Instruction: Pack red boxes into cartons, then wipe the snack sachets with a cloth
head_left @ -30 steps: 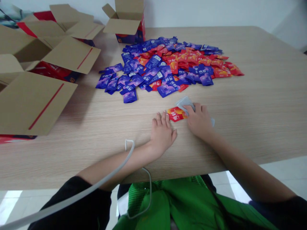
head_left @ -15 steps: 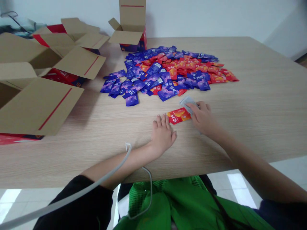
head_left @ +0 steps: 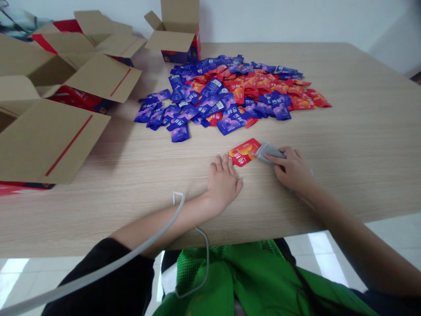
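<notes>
A single red-orange packet (head_left: 245, 152) lies flat on the table in front of me. My left hand (head_left: 223, 182) rests with fingers outstretched, their tips on the packet's left end. At its right end, my right hand (head_left: 291, 169) grips a folded grey-white cloth (head_left: 268, 152), whose edge touches or nearly touches the packet. Beyond both hands spreads a heap of purple packets (head_left: 230, 120) mixed with red-orange packets (head_left: 263, 83).
Open cardboard boxes (head_left: 52, 140) with raised flaps crowd the left side of the table (head_left: 355, 145). Another open box (head_left: 180, 50) stands at the back by the wall. A pale cable (head_left: 131, 252) crosses over my left forearm.
My right hand has moved right and slightly down with the cloth, uncovering more of the red-orange packet. That packet's right end has tilted upward. The left hand stays in place.
</notes>
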Demonstrator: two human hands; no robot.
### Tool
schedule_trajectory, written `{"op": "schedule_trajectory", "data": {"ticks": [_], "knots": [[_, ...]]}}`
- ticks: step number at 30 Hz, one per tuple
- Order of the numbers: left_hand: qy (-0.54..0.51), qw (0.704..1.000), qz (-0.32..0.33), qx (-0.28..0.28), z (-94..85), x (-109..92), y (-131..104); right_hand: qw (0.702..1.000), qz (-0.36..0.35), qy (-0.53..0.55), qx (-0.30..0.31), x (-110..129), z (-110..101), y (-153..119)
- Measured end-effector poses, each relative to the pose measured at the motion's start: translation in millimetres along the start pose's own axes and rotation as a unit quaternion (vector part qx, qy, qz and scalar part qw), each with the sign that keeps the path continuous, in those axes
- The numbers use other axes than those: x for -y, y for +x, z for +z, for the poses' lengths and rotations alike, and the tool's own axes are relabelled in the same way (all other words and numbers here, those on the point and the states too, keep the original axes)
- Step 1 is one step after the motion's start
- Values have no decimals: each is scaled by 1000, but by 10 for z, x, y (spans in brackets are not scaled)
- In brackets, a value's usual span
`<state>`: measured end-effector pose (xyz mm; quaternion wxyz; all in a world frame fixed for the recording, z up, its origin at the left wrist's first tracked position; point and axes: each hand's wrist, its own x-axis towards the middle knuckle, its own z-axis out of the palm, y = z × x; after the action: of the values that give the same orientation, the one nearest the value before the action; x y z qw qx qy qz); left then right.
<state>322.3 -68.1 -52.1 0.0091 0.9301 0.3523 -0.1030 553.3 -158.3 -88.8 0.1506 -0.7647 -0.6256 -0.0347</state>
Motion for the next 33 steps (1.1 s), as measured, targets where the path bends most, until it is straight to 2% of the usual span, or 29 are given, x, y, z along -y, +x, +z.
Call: {"op": "schedule_trajectory", "data": {"ticks": [3, 6, 8, 11, 13, 15, 18, 21, 28, 33], "knots": [[1, 1000, 3, -3, -4, 13, -5, 999, 38, 20, 17, -161, -81, 81], [1, 1000, 15, -11, 4, 30, -12, 997, 45, 65, 5, -162, -194, 200], [2, 1000, 24, -15, 13, 41, -14, 995, 27, 91, -40, -19, -262, 281], [2, 1000, 26, -17, 23, 49, -15, 990, -26, 98, -93, 373, -271, 386], [-2, 1000, 21, -18, 25, 45, -15, 992, -60, 78, -81, 657, -187, 443], [-4, 1000, 16, -17, 26, 34, -15, 995, -83, 38, -43, 875, -51, 479], [-2, 1000, 10, -12, 23, 15, -11, 995, -99, -27, 8, 1006, 136, 480], [5, 1000, 9, -10, 14, 6, -2, 995, -83, -54, 12, 921, 205, 452], [-3, 1000, 11, -9, 29, 10, -2, 996, 28, -85, -18, 454, 153, 476], [-11, 1000, 1, -20, 83, -1, -18, 995, 19, -94, -7, 430, 140, 433]]}}
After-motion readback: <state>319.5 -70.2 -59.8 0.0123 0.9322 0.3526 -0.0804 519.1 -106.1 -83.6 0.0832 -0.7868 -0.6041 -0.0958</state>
